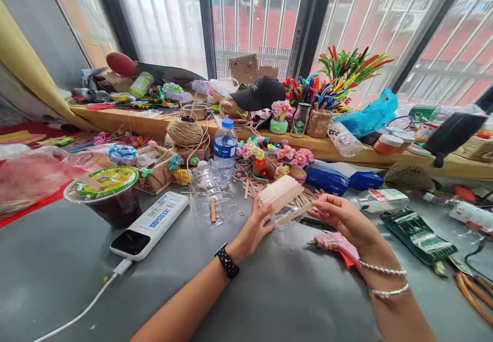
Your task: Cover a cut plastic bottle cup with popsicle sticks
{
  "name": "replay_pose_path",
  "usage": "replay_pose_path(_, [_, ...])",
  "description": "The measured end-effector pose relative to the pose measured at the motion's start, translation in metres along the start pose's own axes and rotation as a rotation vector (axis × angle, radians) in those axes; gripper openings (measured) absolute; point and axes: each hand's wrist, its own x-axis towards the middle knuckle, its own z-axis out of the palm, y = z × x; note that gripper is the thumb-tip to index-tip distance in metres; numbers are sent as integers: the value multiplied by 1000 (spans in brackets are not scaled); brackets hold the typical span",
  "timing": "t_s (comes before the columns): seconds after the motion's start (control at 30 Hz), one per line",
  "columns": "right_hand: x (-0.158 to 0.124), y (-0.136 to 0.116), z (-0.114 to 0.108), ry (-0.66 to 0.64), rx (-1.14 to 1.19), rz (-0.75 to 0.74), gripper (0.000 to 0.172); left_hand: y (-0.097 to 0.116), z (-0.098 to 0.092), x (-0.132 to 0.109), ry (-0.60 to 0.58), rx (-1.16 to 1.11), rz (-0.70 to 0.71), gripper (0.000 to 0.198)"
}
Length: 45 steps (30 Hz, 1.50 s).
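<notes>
My left hand (257, 225) is closed on the left end of a panel of popsicle sticks (280, 194), pale wood laid side by side and covering part of a clear plastic piece (290, 213). Between the fingertips of my right hand (339, 213) is the end of a single popsicle stick (296, 212), just below the panel. Whether that stick touches the panel I cannot tell. A pink glue gun (335, 243) lies on the table under my right hand. Loose popsicle sticks (252, 188) are scattered behind the panel.
To the left are a cut clear plastic bottle (211, 198), a white power bank (152, 226) with a cable, and a lidded cup (111, 201). A water bottle (225, 149) and twine (185, 132) stand behind. Green packaging (419, 234) and orange-handled scissors (473, 293) lie right.
</notes>
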Motion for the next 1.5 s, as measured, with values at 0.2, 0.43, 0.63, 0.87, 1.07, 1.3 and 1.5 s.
replay_pose_path(0.2, [-1, 2, 0, 21, -25, 14, 22, 0, -2, 0, 35, 35, -18, 72])
replay_pose_path(0.43, [-1, 2, 2, 25, -25, 16, 21, 3, 1, -2, 70, 57, 23, 75])
replay_pose_path(0.63, [-2, 2, 2, 26, -25, 5, 19, 3, -2, -1, 75, 93, 27, 76])
replay_pose_path(0.87, [0, 3, 5, 42, -33, 13, 17, 4, -2, -3, 112, 144, 28, 75])
replay_pose_path(1.07, [1, 2, 6, 74, -53, 13, 18, 4, -3, -2, 96, 178, 26, 78])
replay_pose_path(1.3, [1, 2, 5, 90, -77, 35, 17, 2, -4, -2, 93, 193, 28, 78])
replay_pose_path(1.5, [3, 4, 4, 80, -76, 26, 18, 1, -6, -1, 93, 185, 22, 77])
